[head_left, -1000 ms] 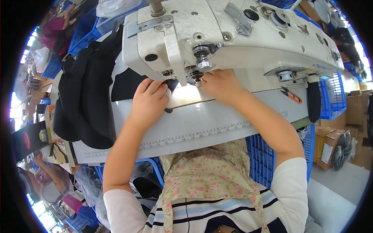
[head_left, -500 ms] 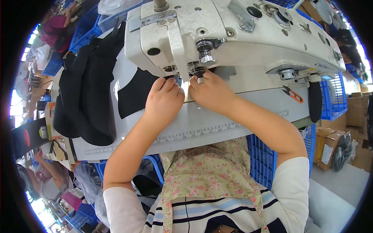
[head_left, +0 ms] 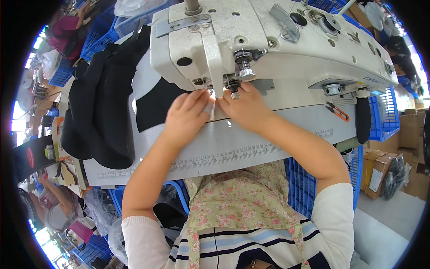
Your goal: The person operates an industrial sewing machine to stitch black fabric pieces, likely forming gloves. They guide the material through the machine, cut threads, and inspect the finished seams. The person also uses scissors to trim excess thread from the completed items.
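A white sewing machine (head_left: 233,36) stands over the table, and both my hands meet under its needle end. My left hand (head_left: 186,115) is closed, its fingers together and their tips beside the needle area. Behind that hand a flat black fabric piece (head_left: 156,104) lies on the table, its right part hidden by the hand and machine head. On the other side, my right hand (head_left: 245,107) is closed too, its fingertips partly behind the tension knob (head_left: 234,87). What the fingertips of either hand pinch is too small and covered to make out.
Black padded pieces (head_left: 105,103) are heaped at the table's left. Orange-handled thread snips (head_left: 338,112) lie to the right. A printed ruler (head_left: 215,158) runs along the near edge. Blue baskets (head_left: 302,186) stand below, and cardboard boxes (head_left: 376,172) are at far right.
My left hand's fingers have stretched out closer to the needle. My right hand has shifted slightly right. The machine appears a little lower and farther right in view.
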Tool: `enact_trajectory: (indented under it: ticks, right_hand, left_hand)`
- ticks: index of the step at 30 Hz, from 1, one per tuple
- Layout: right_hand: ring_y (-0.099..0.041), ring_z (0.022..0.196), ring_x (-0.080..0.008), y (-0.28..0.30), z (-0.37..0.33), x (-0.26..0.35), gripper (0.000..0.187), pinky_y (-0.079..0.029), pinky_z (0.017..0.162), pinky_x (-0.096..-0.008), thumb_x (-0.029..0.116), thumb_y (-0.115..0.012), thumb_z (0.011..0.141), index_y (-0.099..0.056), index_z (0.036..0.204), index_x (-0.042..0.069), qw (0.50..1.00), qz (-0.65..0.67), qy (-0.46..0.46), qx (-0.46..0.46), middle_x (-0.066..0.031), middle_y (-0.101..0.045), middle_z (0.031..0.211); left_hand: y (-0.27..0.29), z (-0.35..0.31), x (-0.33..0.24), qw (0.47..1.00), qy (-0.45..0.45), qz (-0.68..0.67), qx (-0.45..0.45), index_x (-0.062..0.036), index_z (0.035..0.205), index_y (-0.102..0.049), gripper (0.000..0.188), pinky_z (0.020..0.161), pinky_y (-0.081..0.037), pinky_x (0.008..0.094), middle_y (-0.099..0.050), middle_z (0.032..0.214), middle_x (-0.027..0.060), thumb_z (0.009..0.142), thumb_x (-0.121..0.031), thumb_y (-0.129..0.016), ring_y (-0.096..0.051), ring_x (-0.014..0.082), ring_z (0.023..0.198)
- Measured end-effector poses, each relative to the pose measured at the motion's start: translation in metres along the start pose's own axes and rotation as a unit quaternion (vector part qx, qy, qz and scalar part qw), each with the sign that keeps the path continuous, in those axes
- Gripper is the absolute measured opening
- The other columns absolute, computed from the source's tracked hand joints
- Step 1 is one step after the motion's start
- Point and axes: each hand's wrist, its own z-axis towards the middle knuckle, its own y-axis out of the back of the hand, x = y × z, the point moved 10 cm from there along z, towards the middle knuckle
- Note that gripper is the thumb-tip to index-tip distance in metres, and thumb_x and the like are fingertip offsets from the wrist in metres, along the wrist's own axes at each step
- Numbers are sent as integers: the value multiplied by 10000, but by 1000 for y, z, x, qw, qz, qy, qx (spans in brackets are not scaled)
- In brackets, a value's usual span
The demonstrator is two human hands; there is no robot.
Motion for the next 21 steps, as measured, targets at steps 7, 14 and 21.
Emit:
enact_trajectory:
  ticks: [7,14,21]
  right_hand:
    - [-535,931,-138,16,-15,-29,113,-392,885,-311,179,-570,676,-646,726,112,1000,-10,-9,-18,37,-588,914]
    - [-540,961,-154,13,-12,-9,107,-413,863,-276,150,-575,677,-646,731,92,995,11,102,1,5,-600,894]
    - [-531,898,-163,14,-9,-7,91,-410,850,-281,148,-578,678,-646,686,88,996,12,85,-11,1,-598,822]
  left_hand:
    - [12,-3,8,996,-73,41,1,-71,833,-666,182,819,-429,302,-629,1049,35,690,-160,-599,-534,182,1046]
    - [-3,8,-16,987,-79,75,119,-41,770,-661,195,822,-407,305,-622,879,37,625,-147,-585,-518,197,1019]
    - [-10,13,-20,986,-51,43,151,-30,809,-643,203,870,-434,352,-607,896,56,655,-149,-584,-539,218,997]
